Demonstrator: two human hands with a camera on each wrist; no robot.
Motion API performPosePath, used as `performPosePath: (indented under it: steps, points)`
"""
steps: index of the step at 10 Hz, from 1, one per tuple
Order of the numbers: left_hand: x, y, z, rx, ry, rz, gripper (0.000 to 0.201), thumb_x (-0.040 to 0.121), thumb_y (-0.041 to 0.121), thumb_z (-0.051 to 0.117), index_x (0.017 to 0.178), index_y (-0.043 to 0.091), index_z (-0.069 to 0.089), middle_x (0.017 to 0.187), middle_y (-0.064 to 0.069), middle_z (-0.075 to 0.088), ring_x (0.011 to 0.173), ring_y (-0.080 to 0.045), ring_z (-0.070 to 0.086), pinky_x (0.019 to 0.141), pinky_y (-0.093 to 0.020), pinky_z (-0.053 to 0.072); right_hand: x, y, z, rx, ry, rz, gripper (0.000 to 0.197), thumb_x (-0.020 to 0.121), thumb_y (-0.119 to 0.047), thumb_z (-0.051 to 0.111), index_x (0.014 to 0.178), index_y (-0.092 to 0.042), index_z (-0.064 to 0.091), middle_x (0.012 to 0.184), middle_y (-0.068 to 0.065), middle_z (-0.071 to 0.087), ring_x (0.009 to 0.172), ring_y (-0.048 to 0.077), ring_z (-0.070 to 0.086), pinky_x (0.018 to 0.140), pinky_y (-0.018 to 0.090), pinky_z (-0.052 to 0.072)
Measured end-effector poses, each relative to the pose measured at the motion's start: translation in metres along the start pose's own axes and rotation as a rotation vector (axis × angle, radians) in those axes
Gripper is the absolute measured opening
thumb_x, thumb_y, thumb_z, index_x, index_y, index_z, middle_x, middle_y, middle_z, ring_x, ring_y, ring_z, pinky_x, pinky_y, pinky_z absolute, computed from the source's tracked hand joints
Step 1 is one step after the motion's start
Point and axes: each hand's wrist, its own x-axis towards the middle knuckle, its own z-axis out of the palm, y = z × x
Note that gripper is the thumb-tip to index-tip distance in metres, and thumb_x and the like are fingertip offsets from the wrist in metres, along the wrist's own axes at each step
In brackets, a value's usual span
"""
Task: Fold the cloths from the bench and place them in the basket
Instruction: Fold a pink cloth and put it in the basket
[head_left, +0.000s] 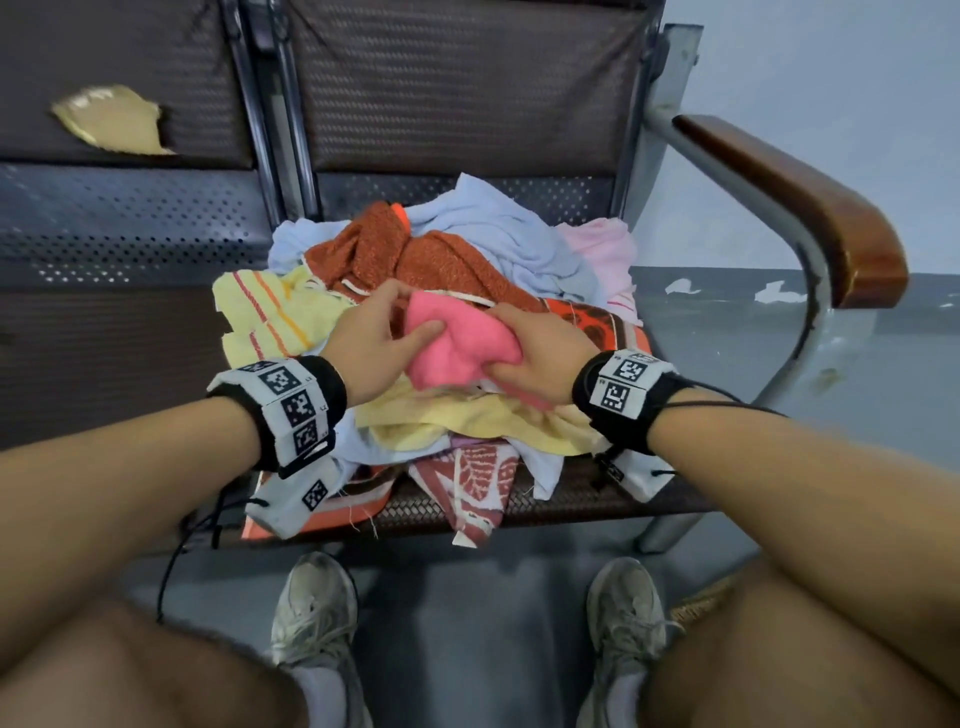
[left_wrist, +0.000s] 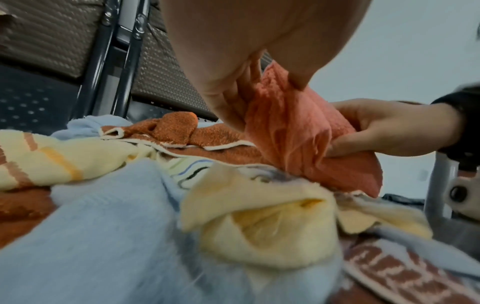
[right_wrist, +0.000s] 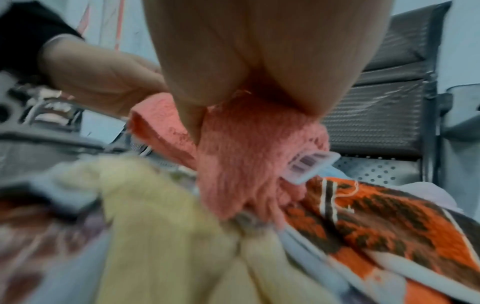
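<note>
A heap of cloths (head_left: 431, 291) lies on the bench seat (head_left: 571, 499): rust-orange, pale blue, yellow and patterned ones. On top of it is a pink cloth (head_left: 457, 343) (left_wrist: 293, 131) (right_wrist: 246, 164), bunched up. My left hand (head_left: 379, 338) (left_wrist: 233, 82) grips its left side, thumb on top. My right hand (head_left: 535, 353) (right_wrist: 246, 61) grips its right side; in the left wrist view my right hand (left_wrist: 384, 129) pinches a fold. A small white label (right_wrist: 309, 164) hangs from the pink cloth. The basket shows only as a woven edge (head_left: 701, 603) by my right leg.
The bench has a dark mesh backrest (head_left: 457, 88) and a wooden armrest (head_left: 810, 208) on the right. A torn yellow patch (head_left: 111, 122) marks the left seat's back. My two shoes (head_left: 317, 608) stand on the grey floor below the seat.
</note>
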Motion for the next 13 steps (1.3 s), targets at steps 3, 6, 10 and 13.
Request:
performPosePath:
  steps: [3,6,10,13]
  points:
    - [-0.002,0.069,-0.009,-0.893,-0.329,-0.258,0.042,0.087,0.061,0.059,0.096,0.022,0.073,0.080,0.008,0.073,0.071,-0.008,0.070,0.079,-0.029,0.053,-0.030,-0.025,-0.045,0.865,0.193,0.319,0.041,0.092,-0.022,0.069,0.129,-0.010,0.058,0.120,0.009,0.070,0.108,0.026,0.068,0.100,0.046,0.052]
    - [-0.001,0.170,0.110,-0.703,-0.385,-0.043,0.037,0.095,0.021,0.065,0.129,0.011,0.058,0.119,-0.004,0.071,0.108,-0.015,0.069,0.095,-0.033,0.055,-0.141,0.040,-0.090,1.285,0.274,0.529,0.050,0.094,-0.042,0.051,0.135,-0.015,0.058,0.127,0.008,0.068,0.120,0.027,0.063,0.103,0.047,0.049]
    - [-0.095,0.331,0.409,-0.292,-1.220,-0.299,0.038,0.094,0.023,0.064,0.125,0.002,0.062,0.114,-0.016,0.070,0.099,-0.033,0.069,0.090,-0.039,0.056,-0.456,0.182,-0.043,1.379,0.583,1.215,0.047,0.097,-0.041,0.048,0.135,-0.017,0.058,0.129,0.009,0.067,0.127,0.033,0.057,0.103,0.045,0.046]
    - [-0.185,0.303,0.578,0.267,-1.533,-0.069,0.030,0.096,0.020,0.058,0.118,0.001,0.064,0.118,-0.019,0.068,0.101,-0.032,0.067,0.088,-0.037,0.055,-0.555,0.222,0.063,1.631,0.695,1.644,0.029,0.093,-0.033,0.062,0.109,-0.009,0.067,0.103,0.015,0.073,0.088,0.028,0.070,0.069,0.036,0.059]
